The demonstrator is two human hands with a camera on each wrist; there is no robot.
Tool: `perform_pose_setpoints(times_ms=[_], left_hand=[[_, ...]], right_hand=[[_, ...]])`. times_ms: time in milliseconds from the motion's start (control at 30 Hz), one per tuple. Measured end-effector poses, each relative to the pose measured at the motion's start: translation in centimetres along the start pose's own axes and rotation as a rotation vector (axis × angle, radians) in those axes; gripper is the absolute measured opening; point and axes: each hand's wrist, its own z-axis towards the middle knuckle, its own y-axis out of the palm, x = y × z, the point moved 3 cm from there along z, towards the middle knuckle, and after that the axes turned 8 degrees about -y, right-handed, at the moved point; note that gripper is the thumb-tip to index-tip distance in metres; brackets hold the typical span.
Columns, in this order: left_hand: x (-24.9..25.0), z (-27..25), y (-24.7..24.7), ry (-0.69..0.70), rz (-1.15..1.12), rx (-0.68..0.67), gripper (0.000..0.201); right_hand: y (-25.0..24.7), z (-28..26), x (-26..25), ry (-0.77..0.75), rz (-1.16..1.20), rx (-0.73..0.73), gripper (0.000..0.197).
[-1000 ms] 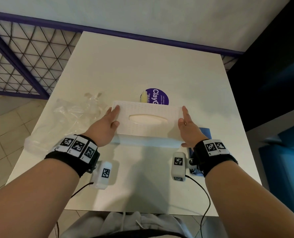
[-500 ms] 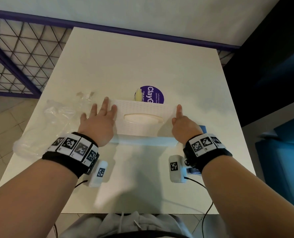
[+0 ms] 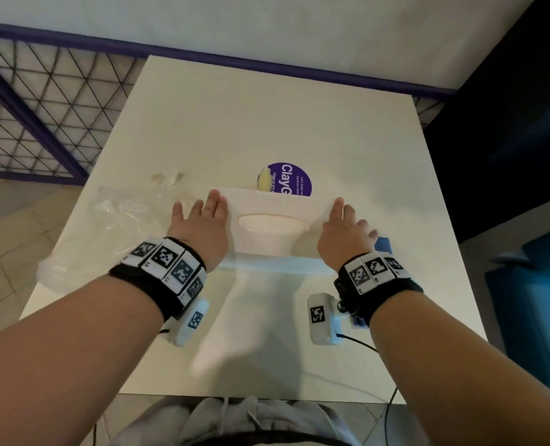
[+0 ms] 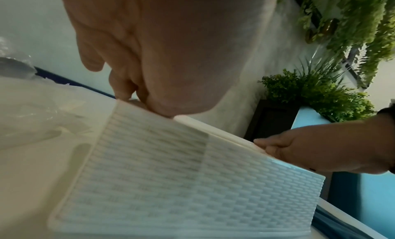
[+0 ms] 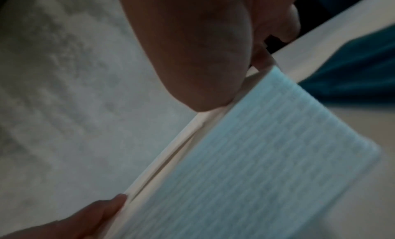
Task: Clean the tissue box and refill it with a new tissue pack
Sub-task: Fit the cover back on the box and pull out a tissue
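Observation:
The white woven-pattern tissue box (image 3: 267,204) stands in the middle of the table (image 3: 267,107), and pale tissue shows in its oval slot (image 3: 272,222). My left hand (image 3: 202,220) lies flat over the box's left end, fingers straight and spread. At the right end, my right hand (image 3: 344,226) rests with straight fingers on the lid. The left wrist view shows the box's side (image 4: 171,175), with my left hand (image 4: 171,56) pressing the top edge and my right hand (image 4: 320,151) at the far corner. The right wrist view is blurred: box (image 5: 256,158), right hand (image 5: 192,48).
A crumpled clear plastic wrapper (image 3: 112,226) lies left of the box. Behind the box are a round purple sticker (image 3: 291,178) and a small yellowish object (image 3: 264,180). A blue cloth (image 3: 383,244) peeks out at the box's right. A purple mesh railing (image 3: 42,107) stands left.
Both hands have shifted from clasping the box's ends to lying flatter on its lid, fingers stretched forward. The box has stayed in place.

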Motion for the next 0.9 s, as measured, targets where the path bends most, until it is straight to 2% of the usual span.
perform_pose_setpoints(times_ms=[67,100,133,233,400,500,667,900], left_hand=[[0.2,-0.1,-0.1,-0.004,-0.041,-0.001,0.068],[0.3,-0.1,-0.1,-0.006,-0.051,0.002,0.068],[0.2,-0.1,-0.2,-0.007,-0.053,0.001,0.068],[0.0,0.0,0.0,0.006,-0.078,-0.019,0.072],[-0.2,0.2,-0.1,0.018,-0.118,-0.045,0.078],[-0.1,0.3,-0.1,0.024,-0.133,-0.041,0.079],[-0.2,0.3,0.0,0.031,-0.163,-0.048,0.078],[-0.1,0.3,0.1,0.034,-0.184,-0.050,0.080]], right_hand=[[0.1,-0.5,-1.4,-0.139,0.107,0.180,0.050],[0.2,-0.7,-2.4,-0.209,0.149,0.225,0.035],[0.6,-0.7,-3.3,-0.245,0.165,0.206,0.029],[2.4,-0.3,-4.7,-0.194,0.099,0.053,0.045],[2.7,1.4,-5.6,-0.110,0.109,-0.034,0.062],[2.5,1.9,-6.1,-0.090,0.150,-0.029,0.059],[2.3,1.9,-6.5,-0.040,0.218,0.005,0.035],[2.3,1.9,-7.0,-0.023,0.126,-0.028,0.046]])
